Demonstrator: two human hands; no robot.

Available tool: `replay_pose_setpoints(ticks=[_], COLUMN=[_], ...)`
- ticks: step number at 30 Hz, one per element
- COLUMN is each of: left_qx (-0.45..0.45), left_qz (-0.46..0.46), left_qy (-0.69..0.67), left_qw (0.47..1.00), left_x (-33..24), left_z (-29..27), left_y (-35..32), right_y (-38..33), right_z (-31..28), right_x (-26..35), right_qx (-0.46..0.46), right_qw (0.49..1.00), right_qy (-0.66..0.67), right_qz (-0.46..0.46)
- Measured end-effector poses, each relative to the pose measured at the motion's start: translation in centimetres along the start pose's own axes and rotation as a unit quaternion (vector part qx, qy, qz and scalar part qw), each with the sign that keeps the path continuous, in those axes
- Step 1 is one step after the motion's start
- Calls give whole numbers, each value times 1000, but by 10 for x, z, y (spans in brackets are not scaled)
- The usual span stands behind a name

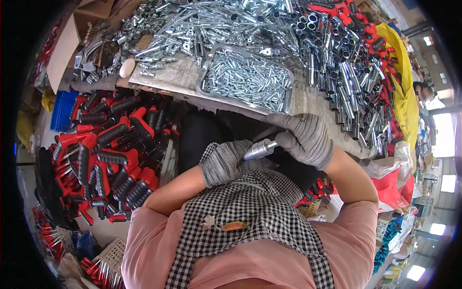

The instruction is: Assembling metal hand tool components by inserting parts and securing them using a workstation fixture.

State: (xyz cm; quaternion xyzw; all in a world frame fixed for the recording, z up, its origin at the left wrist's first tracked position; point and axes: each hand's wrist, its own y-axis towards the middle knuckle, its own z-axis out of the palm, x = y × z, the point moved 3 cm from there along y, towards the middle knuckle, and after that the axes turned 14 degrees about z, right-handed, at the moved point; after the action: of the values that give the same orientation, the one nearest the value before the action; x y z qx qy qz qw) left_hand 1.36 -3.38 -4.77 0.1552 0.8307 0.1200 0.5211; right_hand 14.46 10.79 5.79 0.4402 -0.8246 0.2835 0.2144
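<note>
My left hand (225,163), in a grey knit glove, is closed round a shiny silver metal cylinder (259,150) above my lap. A thinner rod end (272,144) sticks out of the cylinder toward the right. Also gloved in grey, my right hand (308,140) has its thumb and fingers closed at the tip of that rod. What lies inside the right fingers is mostly hidden. Just beyond both hands, a clear plastic tray (204,91) full of small silver pins (245,79) sits at the bench's near edge.
Silver metal parts (192,24) are heaped across the bench, with short chrome tubes (337,72) at the right. Red tools with black grips (115,154) pile up at my left, beside a blue bin (62,111). A white oval object (127,68) lies near the bench edge.
</note>
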Motion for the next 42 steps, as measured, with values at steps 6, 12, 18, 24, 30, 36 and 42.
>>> replay_pose_setpoints(ticks=[6, 12, 18, 24, 30, 36, 42], left_qx=[-16, -10, -32, -62, -94, -504, -371], left_qz=[11, -12, 52, 66, 9, -130, -104], left_qy=[-13, -23, 78, 205, 129, -422, -623], left_qw=[1000, 1000, 995, 975, 987, 742, 681], left_x=[-1, -3, -5, -5, -16, 17, 121], left_z=[1, -1, 8, 24, 15, -37, 58], left_y=[0, 4, 13, 6, 6, 10, -17], right_y=[-3, -1, -2, -5, 2, -10, -47], right_z=[8, 14, 24, 32, 48, 83, 111], right_x=[27, -7, -3, -3, -21, -41, -105], right_qx=[-100, -49, -47, -41, -65, -153, 12], right_qw=[952, 995, 978, 997, 984, 964, 915], right_qy=[-156, 32, -105, -50, 129, -2, 380], right_qz=[-242, -80, -174, -39, -104, -219, 136])
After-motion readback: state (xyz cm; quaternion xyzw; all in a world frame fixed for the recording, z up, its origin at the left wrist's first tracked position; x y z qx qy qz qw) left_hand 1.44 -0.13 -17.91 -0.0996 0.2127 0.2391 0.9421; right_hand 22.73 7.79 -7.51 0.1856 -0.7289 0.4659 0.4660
